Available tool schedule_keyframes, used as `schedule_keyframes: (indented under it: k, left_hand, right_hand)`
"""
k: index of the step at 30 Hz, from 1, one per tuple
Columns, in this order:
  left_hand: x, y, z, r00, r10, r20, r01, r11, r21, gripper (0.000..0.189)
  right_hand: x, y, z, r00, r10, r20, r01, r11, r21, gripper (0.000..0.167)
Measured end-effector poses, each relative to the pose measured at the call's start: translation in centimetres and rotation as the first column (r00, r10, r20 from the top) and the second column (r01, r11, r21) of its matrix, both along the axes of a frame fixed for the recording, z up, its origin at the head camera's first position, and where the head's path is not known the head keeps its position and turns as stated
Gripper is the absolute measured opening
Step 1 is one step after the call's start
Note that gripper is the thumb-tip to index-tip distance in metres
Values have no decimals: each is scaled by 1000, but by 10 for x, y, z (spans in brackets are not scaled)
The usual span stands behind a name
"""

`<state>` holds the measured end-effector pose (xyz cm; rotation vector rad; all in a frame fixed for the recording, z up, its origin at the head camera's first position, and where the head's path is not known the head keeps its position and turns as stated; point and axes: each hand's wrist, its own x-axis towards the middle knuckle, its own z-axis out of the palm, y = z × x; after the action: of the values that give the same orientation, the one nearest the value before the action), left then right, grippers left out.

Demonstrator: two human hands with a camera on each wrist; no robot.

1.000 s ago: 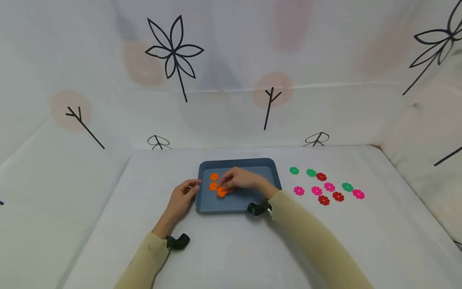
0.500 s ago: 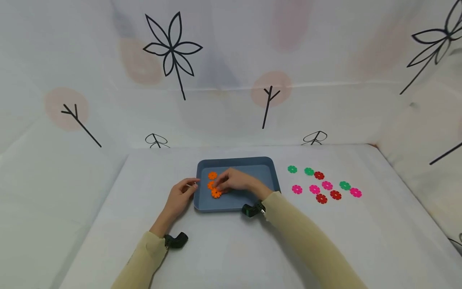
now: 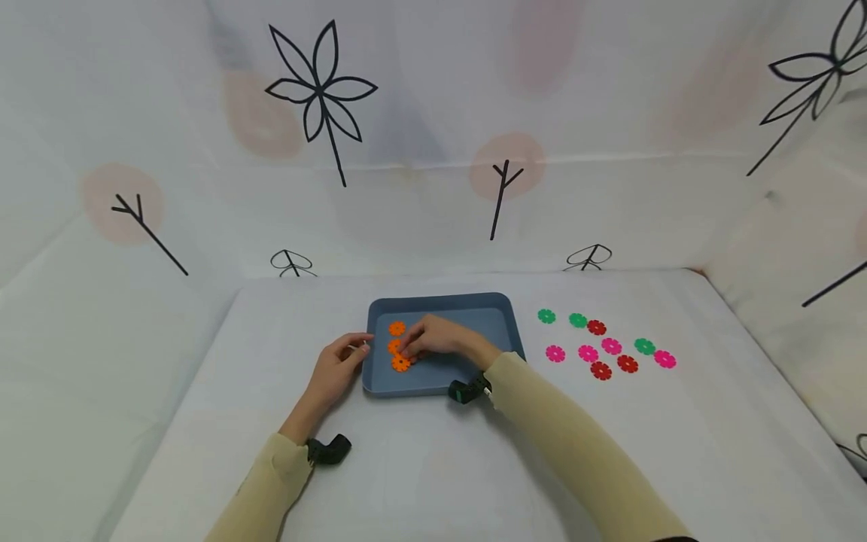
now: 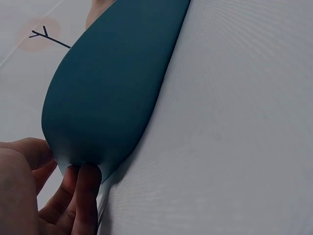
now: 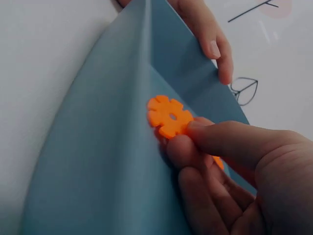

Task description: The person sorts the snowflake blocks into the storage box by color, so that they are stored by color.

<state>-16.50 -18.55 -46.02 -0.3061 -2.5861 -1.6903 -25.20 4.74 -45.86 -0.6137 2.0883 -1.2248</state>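
The blue-grey tray (image 3: pixel 447 391) stands on the white table. My left hand (image 3: pixel 339 369) is at its left end; in the left wrist view some fingers (image 4: pixel 88 191) press the outer wall, and in the right wrist view fingertips reach over the rim. Inside the tray, my right hand (image 3: pixel 436 336) pinches an orange flower-shaped plastic disc (image 5: pixel 168 115) between thumb and fingers, tilted in the right wrist view. Two more orange discs lie behind it along the tray's left side, a far disc (image 3: pixel 396 328) and a middle disc (image 3: pixel 393 346) partly hidden by fingers.
Right of the tray, loose flower discs lie flat on the table (image 3: pixel 433 467): green discs (image 3: pixel 546 316), pink discs (image 3: pixel 555 354) and dark red discs (image 3: pixel 600 370). A patterned white cloth (image 3: pixel 406 218) rises behind the table. Small dark cameras sit on both wrists.
My right hand has moved left with the orange disc, bringing it into line below the other two. The left hand keeps its place at the tray's left end.
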Motion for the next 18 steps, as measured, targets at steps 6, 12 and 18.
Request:
schedule_keyframes:
  k: [6,12,18]
  left_hand:
    - [3,2,8,1000,-1,12,1,1000,3,27]
    - [-7,-4,-13,1000,2,0,-2,1000,15,27]
    - [-13,-8,-27,1000,-1,-21,2,1000,26,27]
  right_hand:
    - [-3,-2,3,999,-15,39,14,1000,13,15]
    - [-6,-2,4,996,-15,92,14,1000,11,16]
    - [-6,-2,5,997,6,83,-7,1000,10,15]
